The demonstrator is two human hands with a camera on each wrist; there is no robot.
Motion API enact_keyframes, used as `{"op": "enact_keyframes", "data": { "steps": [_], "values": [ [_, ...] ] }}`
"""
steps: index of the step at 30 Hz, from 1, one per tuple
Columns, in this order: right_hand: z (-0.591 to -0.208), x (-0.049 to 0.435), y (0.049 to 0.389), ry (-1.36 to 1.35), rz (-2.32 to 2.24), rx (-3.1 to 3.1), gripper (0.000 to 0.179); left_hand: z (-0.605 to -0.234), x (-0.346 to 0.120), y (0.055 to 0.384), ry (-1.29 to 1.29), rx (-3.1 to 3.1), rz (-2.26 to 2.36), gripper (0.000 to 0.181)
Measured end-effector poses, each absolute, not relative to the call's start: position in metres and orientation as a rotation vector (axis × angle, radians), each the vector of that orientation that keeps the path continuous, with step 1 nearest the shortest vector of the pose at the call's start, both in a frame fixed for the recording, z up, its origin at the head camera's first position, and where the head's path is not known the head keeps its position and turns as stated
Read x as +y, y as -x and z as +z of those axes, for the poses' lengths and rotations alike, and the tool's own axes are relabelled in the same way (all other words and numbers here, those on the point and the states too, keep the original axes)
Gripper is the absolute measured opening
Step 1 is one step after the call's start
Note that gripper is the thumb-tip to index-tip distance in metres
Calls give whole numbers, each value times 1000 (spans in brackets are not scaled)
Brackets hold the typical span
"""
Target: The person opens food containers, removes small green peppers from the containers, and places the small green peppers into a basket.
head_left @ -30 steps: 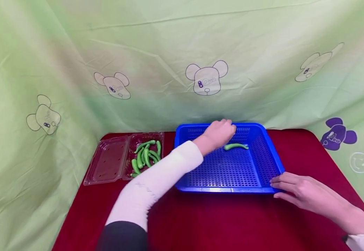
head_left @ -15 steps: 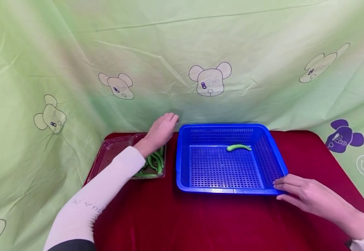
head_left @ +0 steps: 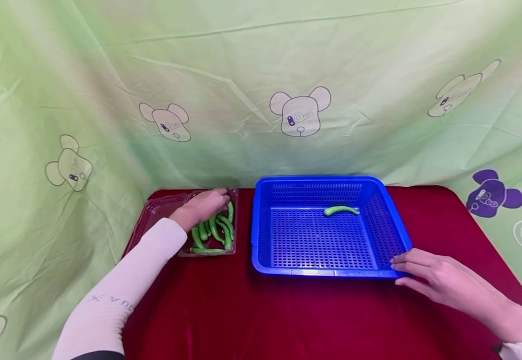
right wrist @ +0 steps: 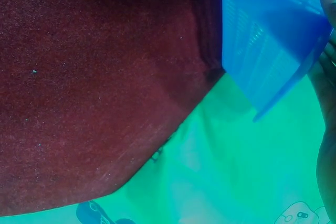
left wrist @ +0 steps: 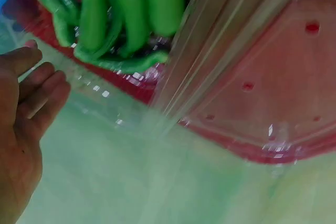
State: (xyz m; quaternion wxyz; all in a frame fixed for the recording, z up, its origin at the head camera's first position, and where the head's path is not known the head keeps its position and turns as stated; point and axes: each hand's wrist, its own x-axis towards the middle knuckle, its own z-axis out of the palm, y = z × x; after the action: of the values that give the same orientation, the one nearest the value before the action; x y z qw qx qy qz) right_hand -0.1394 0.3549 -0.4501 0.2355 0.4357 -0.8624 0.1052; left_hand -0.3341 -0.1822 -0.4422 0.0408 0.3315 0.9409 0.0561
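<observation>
My left hand (head_left: 202, 206) is over the back of a clear plastic clamshell box (head_left: 235, 220) holding several green chili peppers (head_left: 214, 231). In the left wrist view, the fingers of this hand (left wrist: 23, 108) are loosely bent with nothing between them, beside the box's edge and the peppers (left wrist: 128, 6). My right hand (head_left: 438, 280) grips the near right corner of a blue plastic basket (head_left: 333, 273), fingers over the rim and thumb outside. One curved green chili pepper (head_left: 341, 210) lies on the basket floor toward the back right.
The box's clear lid (head_left: 156, 212) lies folded out to the left. Box and basket stand side by side on a dark red tablecloth (head_left: 288, 320). A green curtain (head_left: 229, 150) with cartoon heads hangs right behind the table.
My left hand has moved left from above the basket, then down over the peppers in the box. The right hand stays at the basket corner, and the pepper inside lies as before.
</observation>
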Motion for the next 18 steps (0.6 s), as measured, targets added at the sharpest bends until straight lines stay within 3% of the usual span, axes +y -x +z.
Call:
{"op": "enact_keyframes", "data": {
  "steps": [3,8,18],
  "values": [
    [-450,355,140,-1193,285,-2370,51,-453,-185,339,-1323,2878,-6,9],
    [-451,354,139,-1186,283,-2378,50,-465,-188,345,-1743,2862,-194,26],
    [-451,353,137,-1192,314,-2386,50,-470,-189,346,-1671,2725,-451,24]
  ]
}}
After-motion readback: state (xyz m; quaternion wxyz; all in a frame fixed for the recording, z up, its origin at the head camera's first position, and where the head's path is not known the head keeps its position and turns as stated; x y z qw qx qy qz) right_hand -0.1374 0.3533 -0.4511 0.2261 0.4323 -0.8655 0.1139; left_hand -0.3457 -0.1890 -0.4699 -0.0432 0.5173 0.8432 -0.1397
